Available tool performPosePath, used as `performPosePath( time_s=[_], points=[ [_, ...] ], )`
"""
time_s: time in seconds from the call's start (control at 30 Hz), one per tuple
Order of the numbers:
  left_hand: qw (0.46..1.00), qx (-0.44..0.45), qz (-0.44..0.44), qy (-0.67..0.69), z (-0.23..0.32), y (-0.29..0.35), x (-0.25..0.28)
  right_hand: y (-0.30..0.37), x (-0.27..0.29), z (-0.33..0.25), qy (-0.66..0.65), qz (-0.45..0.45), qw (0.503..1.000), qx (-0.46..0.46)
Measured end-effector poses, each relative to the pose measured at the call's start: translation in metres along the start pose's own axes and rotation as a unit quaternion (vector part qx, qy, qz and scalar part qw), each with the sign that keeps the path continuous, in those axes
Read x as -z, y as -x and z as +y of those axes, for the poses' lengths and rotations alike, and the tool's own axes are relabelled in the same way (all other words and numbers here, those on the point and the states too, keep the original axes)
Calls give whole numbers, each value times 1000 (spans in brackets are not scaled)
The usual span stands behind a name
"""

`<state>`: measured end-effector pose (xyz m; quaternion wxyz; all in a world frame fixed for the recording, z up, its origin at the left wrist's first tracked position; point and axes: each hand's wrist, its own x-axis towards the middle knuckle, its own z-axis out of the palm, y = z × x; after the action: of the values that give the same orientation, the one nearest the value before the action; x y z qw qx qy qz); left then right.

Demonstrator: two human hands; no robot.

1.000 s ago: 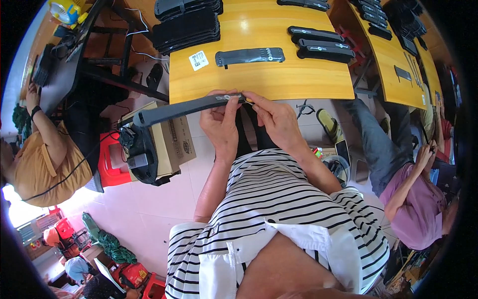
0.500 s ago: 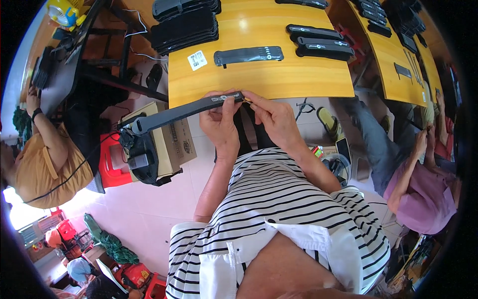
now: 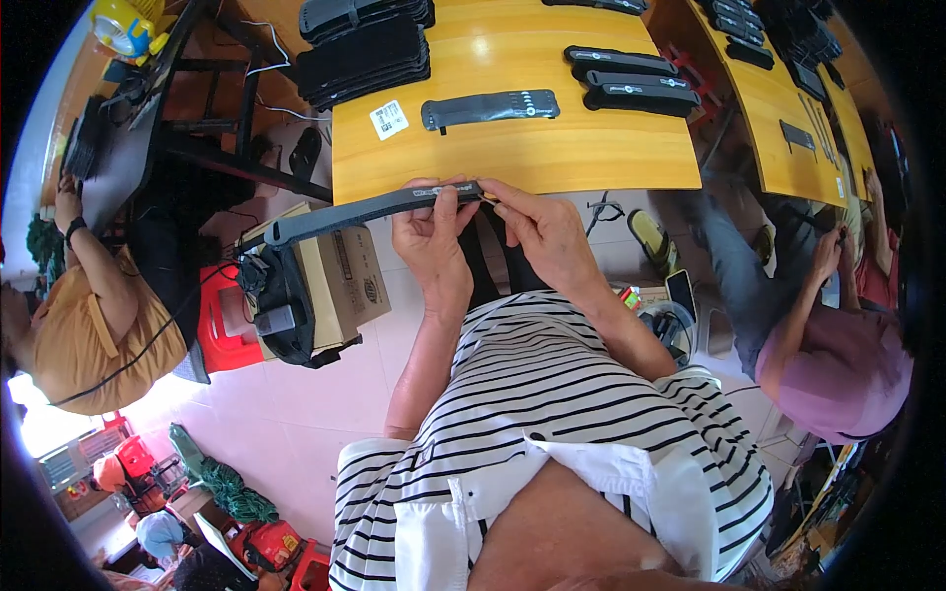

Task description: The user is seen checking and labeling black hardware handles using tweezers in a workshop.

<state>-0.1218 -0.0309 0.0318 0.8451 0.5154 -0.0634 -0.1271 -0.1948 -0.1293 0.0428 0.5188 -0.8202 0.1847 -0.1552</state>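
Note:
A long dark grey strap (image 3: 345,215) with pale printing is held just off the table's near edge. My left hand (image 3: 434,246) grips it close to one end, thumb on top, and its other end sticks out to the left. At the near end my right hand (image 3: 547,234) pinches with thumb and fingertips. Something small and yellowish shows between those fingertips, too small to name. Beyond my hands, another grey strap (image 3: 488,109) with a row of slots at its right end lies flat on the wooden table (image 3: 493,163), beside a white label (image 3: 389,119).
Stacked black straps (image 3: 363,64) fill the table's far left; bundled straps (image 3: 636,94) lie at its right. A cardboard box (image 3: 350,281) with a black bag (image 3: 286,315) stands left, near a red stool (image 3: 222,325). People sit on both sides. A second table (image 3: 778,128) is at right.
The strap's free left end has risen slightly. Both my hands keep nearly the same place and grip. The person at right has leaned forward.

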Motion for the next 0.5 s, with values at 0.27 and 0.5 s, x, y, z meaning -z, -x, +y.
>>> performPosePath(
  time_s=[0.27,0.5],
  points=[
    [985,-79,-41,-145,-6,7,-1,-3,-7,9,-13,26,1000,6],
    [1000,-4,11,15,-3,5,-6,-5,-1,4,-118,23,992,28]
  ],
)
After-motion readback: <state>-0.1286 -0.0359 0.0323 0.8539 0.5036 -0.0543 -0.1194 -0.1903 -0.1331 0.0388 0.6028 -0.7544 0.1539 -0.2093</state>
